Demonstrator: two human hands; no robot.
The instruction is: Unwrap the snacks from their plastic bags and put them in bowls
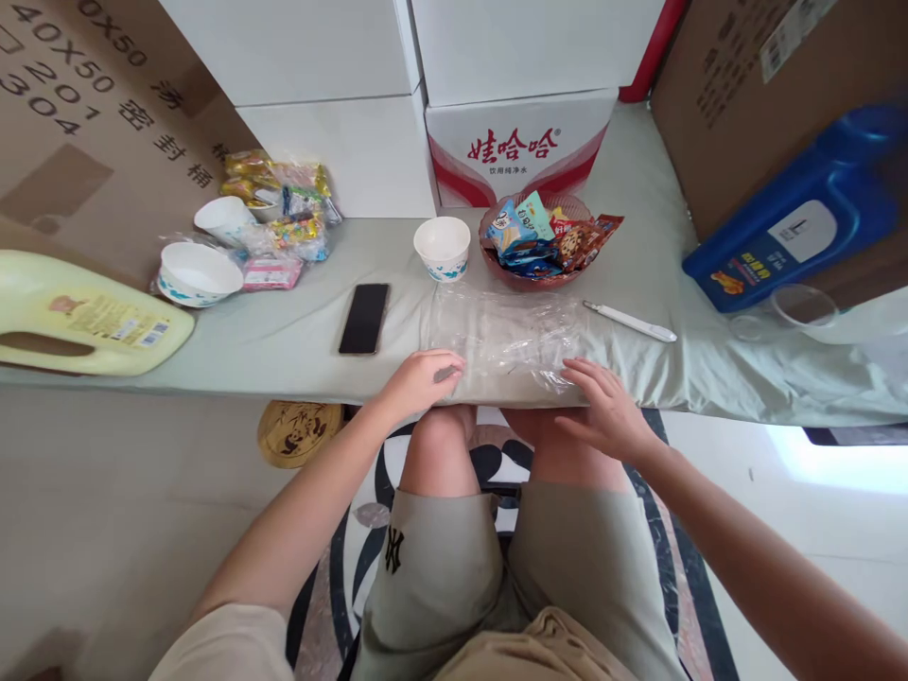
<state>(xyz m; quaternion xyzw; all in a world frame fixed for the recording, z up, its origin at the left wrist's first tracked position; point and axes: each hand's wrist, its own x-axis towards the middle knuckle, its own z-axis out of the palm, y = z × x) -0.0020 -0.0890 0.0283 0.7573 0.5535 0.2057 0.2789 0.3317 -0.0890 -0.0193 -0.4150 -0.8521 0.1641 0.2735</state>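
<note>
A clear plastic bag [500,331] lies flat on the grey-green cloth-covered table [298,331] near its front edge. My left hand [418,378] rests at the bag's near left corner, fingers curled and pinched on the plastic edge. My right hand [602,402] lies at the near right corner with fingers stretched flat on the bag. Just behind the bag stand a white paper bowl [443,248] and a reddish bowl of wrapped snacks [543,244]. A white pen [630,322] lies to the right of the bag.
A black phone [364,318] lies left of the bag. Further left are paper bowls [200,272], snack packets [284,213] and a yellow jug [78,317] on its side. A blue jug [801,222], a clear cup [805,307] and stacked cartons [517,142] line the back and right.
</note>
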